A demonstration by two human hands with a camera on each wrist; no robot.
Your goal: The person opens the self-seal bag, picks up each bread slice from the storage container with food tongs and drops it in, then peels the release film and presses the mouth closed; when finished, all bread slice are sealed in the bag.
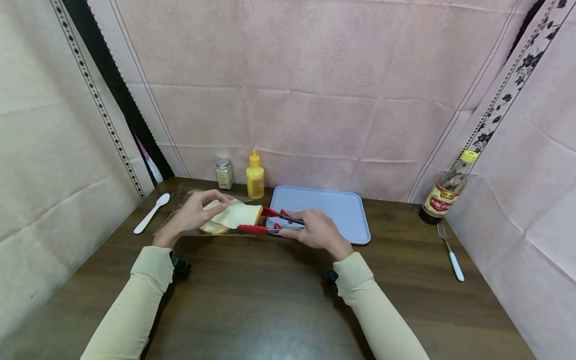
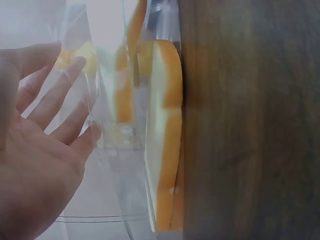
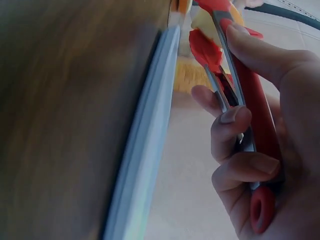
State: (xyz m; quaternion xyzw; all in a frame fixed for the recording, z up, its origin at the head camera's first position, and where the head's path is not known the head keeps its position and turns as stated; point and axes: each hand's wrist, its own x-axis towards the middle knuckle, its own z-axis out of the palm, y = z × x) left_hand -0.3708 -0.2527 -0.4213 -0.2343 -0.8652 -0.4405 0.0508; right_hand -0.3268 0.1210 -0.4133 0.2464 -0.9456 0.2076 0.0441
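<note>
Nearest: two cream sleeves (image 1: pixel 139 295) over the near edge of the brown tabletop (image 1: pixel 252 300). Farther in, left to right: left hand (image 1: pixel 194 212), fingers straight and loosely spread on the clear bread bag (image 1: pixel 180 220) toward the back-left corner, steadying it. Bread slice (image 1: pixel 236 215) clamped at the bag's mouth between red tongs (image 1: pixel 265 222), lifted over the slices below. Right hand (image 1: pixel 315 230), fingers curled tight round the tong handles, squeezing. Blue tray (image 1: pixel 335 207) just right, at the back edge. Judged: slice mid-extraction; next, steady squeeze, level pull rightward toward the tray.
</note>
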